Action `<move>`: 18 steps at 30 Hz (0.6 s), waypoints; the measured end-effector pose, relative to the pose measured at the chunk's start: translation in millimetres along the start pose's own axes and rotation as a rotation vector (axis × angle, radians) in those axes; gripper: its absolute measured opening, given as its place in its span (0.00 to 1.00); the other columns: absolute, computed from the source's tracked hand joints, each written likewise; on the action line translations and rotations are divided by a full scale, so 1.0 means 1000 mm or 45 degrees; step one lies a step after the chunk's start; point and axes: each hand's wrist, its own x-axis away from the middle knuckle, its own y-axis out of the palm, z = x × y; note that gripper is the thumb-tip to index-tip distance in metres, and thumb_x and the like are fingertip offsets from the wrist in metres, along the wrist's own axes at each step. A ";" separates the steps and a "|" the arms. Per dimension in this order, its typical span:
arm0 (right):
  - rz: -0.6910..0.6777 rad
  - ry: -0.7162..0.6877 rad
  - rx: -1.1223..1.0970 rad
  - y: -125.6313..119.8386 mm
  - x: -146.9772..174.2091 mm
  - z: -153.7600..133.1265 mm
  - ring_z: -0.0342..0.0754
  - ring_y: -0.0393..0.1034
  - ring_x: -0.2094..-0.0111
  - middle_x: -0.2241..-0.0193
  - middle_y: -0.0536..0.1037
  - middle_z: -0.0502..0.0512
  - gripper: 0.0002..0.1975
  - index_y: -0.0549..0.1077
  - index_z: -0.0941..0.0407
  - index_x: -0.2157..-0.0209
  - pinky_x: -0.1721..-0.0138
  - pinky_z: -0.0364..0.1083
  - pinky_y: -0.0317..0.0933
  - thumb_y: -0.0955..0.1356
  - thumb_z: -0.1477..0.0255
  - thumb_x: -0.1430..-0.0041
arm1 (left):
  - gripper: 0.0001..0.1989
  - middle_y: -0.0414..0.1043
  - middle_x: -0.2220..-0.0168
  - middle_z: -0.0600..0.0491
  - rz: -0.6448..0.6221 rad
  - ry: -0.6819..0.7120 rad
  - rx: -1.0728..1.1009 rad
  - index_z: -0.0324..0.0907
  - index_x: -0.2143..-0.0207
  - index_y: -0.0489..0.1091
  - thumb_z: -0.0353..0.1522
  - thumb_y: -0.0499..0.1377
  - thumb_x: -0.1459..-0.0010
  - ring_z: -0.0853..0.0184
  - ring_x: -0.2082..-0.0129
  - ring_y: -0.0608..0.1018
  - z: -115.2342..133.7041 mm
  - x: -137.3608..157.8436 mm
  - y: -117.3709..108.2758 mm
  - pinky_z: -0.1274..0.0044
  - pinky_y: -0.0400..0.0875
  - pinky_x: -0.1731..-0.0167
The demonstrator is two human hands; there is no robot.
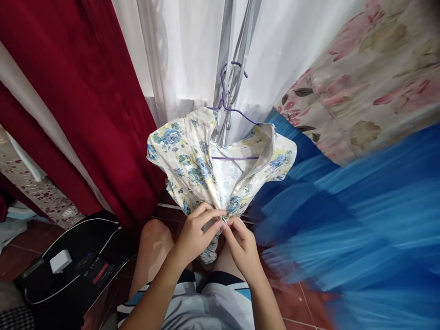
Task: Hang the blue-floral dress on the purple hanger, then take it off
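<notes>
A white dress with blue flowers (194, 167) hangs on a purple wire hanger (222, 87) in front of me, its neckline spread apart. My left hand (201, 227) pinches the left front edge of the dress at the bottom of the neck opening. My right hand (239, 236) pinches the right edge at the same spot, so the fingertips of both hands nearly meet. Whatever small fastening lies between the fingertips is hidden. Below my hands the lower part of the dress hangs bunched between my knees.
Red curtains (79, 101) hang on the left, and white curtain cloth (185, 50) behind the hanger. Blue tulle (343, 220) and flowered fabric (364, 78) fill the right. At lower left, a black surface (68, 293) bears a white charger (60, 261), a cable and a phone (98, 270).
</notes>
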 end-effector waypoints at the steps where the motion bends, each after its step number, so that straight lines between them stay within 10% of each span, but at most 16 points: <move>1: 0.006 -0.009 0.017 -0.001 0.000 0.000 0.47 0.61 0.67 0.72 0.66 0.50 0.11 0.67 0.55 0.70 0.64 0.45 0.56 0.64 0.66 0.33 | 0.12 0.70 0.59 0.49 -0.049 0.015 0.009 0.45 0.50 0.72 0.29 0.55 0.34 0.65 0.57 0.74 -0.001 -0.004 -0.002 0.73 0.70 0.55; 6: -0.015 0.055 -0.026 -0.002 0.002 -0.007 0.47 0.61 0.67 0.71 0.67 0.50 0.11 0.67 0.55 0.68 0.65 0.45 0.56 0.62 0.66 0.32 | 0.06 0.69 0.61 0.51 -0.198 0.091 -0.019 0.43 0.58 0.71 0.27 0.56 0.36 0.67 0.60 0.74 -0.007 -0.017 -0.009 0.76 0.68 0.57; 13: 0.055 0.041 -0.201 0.011 0.001 -0.013 0.47 0.64 0.67 0.70 0.70 0.51 0.09 0.68 0.55 0.66 0.64 0.44 0.59 0.63 0.66 0.33 | 0.03 0.69 0.66 0.53 0.213 0.116 -0.022 0.43 0.62 0.66 0.27 0.55 0.35 0.68 0.64 0.74 -0.020 -0.012 0.023 0.77 0.67 0.61; 18: 0.019 0.066 -0.135 0.005 -0.001 -0.013 0.47 0.65 0.68 0.70 0.71 0.51 0.09 0.68 0.55 0.66 0.65 0.44 0.59 0.63 0.66 0.33 | 0.04 0.69 0.66 0.53 0.220 0.108 0.085 0.44 0.61 0.65 0.27 0.53 0.35 0.69 0.65 0.73 -0.022 -0.003 0.034 0.78 0.67 0.63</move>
